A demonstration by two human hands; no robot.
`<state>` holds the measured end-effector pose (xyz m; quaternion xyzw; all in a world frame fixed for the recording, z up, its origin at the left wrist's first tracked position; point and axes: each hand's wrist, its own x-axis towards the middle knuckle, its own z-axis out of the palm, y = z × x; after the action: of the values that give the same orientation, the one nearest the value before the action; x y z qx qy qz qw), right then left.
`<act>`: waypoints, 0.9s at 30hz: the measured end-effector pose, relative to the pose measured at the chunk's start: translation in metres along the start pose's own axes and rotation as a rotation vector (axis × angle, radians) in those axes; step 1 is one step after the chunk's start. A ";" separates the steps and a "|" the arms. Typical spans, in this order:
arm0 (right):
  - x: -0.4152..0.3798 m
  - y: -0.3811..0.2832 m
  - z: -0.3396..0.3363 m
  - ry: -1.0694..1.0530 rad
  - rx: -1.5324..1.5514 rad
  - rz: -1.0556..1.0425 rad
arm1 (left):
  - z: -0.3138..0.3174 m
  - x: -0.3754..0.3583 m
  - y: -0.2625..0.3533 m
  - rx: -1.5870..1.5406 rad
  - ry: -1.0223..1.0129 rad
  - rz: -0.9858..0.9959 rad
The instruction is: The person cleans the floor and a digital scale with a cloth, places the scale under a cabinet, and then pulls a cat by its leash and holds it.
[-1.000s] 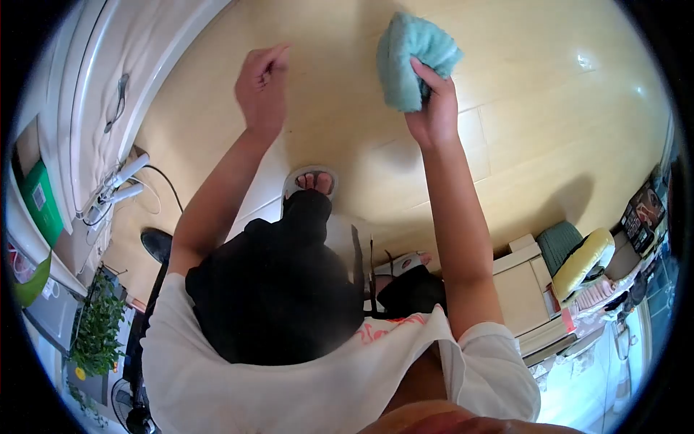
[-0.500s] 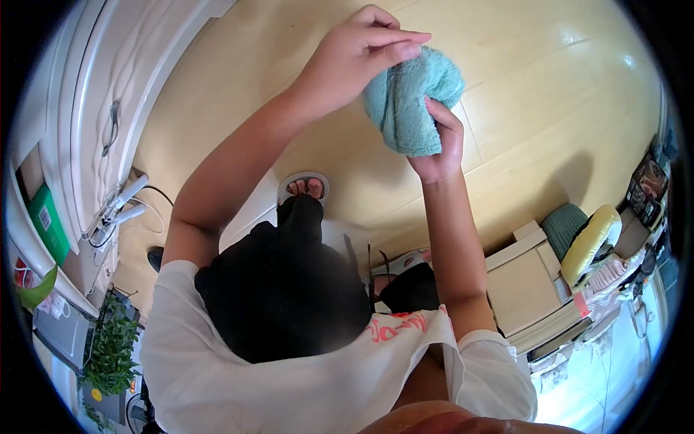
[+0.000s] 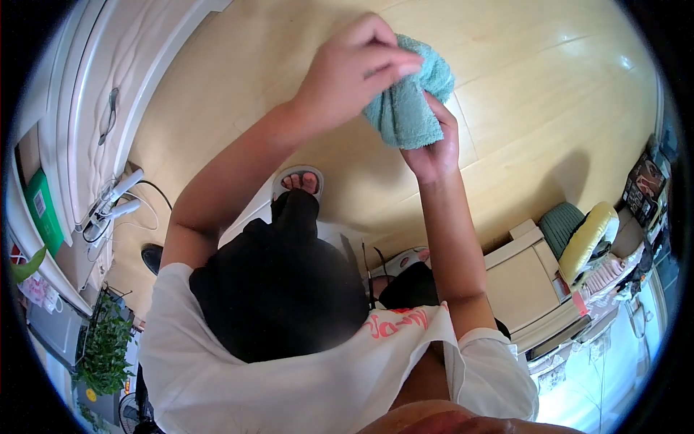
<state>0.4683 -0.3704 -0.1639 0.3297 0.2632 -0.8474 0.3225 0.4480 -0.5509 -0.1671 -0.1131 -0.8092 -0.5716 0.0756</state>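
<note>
A teal terry cloth [image 3: 410, 116], folded and bunched, hangs over my right hand [image 3: 436, 148]. The thumb of that hand presses on its front, and the other fingers are hidden behind the fabric. My left hand [image 3: 354, 72] is at the cloth's upper left, slightly blurred. Its thumb and forefinger meet in a pinch in front of the fabric; whether a bit of cloth or something else is between them I cannot make out. Both hands are raised over the pale floor, arms stretched forward.
Below are my slippered foot [image 3: 300, 181] and a dark-clothed knee [image 3: 282, 289]. A drawer front [image 3: 137, 72] and power strip [image 3: 124, 186] stand left, with a leafy plant [image 3: 105, 347] lower left. At right are a beige cabinet [image 3: 524, 282] and a yellow cushion [image 3: 591, 242].
My left hand has shifted down a little, its pinched fingertips now lower across the cloth's front. The cloth and my right hand have moved slightly up and left.
</note>
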 end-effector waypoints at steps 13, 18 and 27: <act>0.006 0.006 -0.018 0.124 -0.164 -0.156 | -0.006 -0.028 0.000 0.113 0.174 -0.333; 0.025 0.020 -0.061 0.171 -1.440 -1.015 | -0.005 -0.088 -0.043 0.279 0.106 -0.698; -0.103 -0.080 -0.071 -0.048 -1.773 -0.664 | -0.003 -0.141 -0.011 0.405 0.048 -0.682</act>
<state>0.4979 -0.2326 -0.1158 -0.1450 0.8848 -0.3934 0.2032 0.5811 -0.5705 -0.2121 0.1929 -0.8946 -0.3952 -0.0790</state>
